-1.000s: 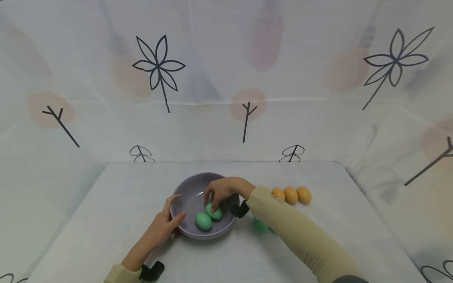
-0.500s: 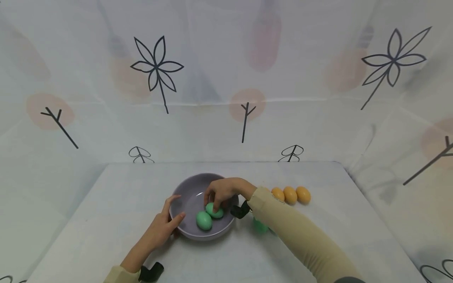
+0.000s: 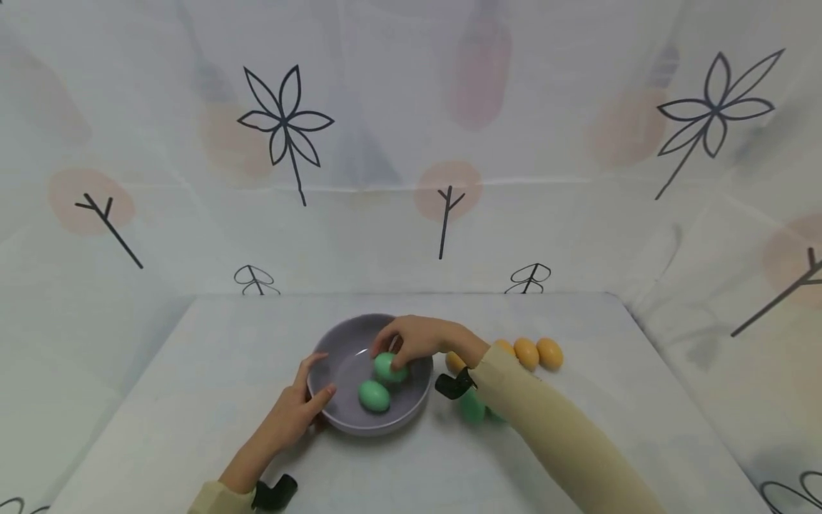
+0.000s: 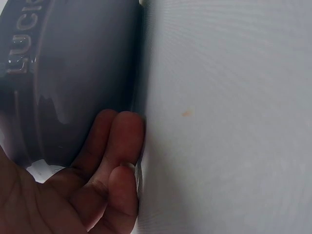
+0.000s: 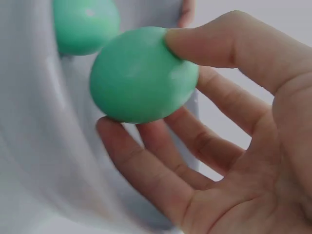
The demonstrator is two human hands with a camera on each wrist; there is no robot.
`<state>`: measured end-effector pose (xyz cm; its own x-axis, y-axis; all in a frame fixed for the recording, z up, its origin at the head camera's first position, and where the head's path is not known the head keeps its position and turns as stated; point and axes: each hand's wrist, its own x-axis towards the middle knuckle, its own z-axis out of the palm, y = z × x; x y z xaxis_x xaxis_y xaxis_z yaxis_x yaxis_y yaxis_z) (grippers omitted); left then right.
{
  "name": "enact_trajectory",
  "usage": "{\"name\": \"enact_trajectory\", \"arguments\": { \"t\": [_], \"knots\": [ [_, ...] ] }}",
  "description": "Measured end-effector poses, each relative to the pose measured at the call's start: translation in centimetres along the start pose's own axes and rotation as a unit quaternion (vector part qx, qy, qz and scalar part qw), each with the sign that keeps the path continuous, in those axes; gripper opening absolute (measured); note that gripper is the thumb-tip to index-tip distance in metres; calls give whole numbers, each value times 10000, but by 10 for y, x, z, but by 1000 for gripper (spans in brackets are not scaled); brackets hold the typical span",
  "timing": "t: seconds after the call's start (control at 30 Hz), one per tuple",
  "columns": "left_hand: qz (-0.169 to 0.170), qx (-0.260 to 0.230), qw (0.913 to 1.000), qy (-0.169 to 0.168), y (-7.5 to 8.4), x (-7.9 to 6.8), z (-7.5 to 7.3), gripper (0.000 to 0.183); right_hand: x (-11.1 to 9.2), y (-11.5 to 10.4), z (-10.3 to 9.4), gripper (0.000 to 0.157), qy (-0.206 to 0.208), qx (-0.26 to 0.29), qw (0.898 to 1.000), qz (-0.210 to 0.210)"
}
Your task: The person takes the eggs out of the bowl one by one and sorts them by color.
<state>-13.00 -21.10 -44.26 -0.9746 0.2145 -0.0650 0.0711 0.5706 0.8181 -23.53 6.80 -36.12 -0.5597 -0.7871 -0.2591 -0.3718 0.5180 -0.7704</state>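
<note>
A grey-purple bowl stands on the white table. My left hand grips its left side, with thumb and index finger at the rim. In the left wrist view the other fingers press low against the outer wall. My right hand pinches a green egg between thumb and fingertips, over the inside of the bowl. Another green egg lies on the bowl's bottom, just in front of the held one in the head view.
Right of the bowl, several orange eggs lie in a row towards the back. More green eggs lie nearer, partly hidden by the right sleeve. A patterned cloth wall rises behind the table.
The right hand has lifted the green egg a little from the bowl's bottom and moved back and right. The other green egg has shifted slightly. The left hand has stayed put.
</note>
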Motion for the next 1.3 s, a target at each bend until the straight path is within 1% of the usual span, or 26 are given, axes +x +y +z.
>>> {"name": "enact_trajectory", "arguments": {
  "t": [0.2,0.37,0.47,0.6,0.73,0.8,1.0,1.17,1.3],
  "knots": [
    [-49,16,10000,-27,1,-1,1,62,-24,7,-7,40,500,189,9981,-300],
    [-97,8,9999,-40,0,-1,1,62,-43,12,-12,40,919,413,9942,-388],
    [-98,3,10000,-13,-1,-1,0,62,-54,16,-13,40,1201,512,9909,-339],
    [-70,-28,10000,29,-2,0,1,62,-71,22,-13,40,1615,584,9851,-115],
    [-39,-64,10000,13,-3,0,2,63,-93,30,-10,38,2003,847,9758,213],
    [-15,-86,10000,-15,-3,1,2,62,-104,35,-10,38,2161,983,9709,310],
    [-64,-52,9999,-64,-2,1,2,61,-138,58,-15,40,2453,1105,9628,273],
    [-140,-44,9999,-75,-2,1,1,61,-165,73,-18,39,2689,992,9575,315],
    [-97,-46,9999,-30,-2,0,2,61,-185,85,-15,37,2851,902,9533,436]
  ]
}}
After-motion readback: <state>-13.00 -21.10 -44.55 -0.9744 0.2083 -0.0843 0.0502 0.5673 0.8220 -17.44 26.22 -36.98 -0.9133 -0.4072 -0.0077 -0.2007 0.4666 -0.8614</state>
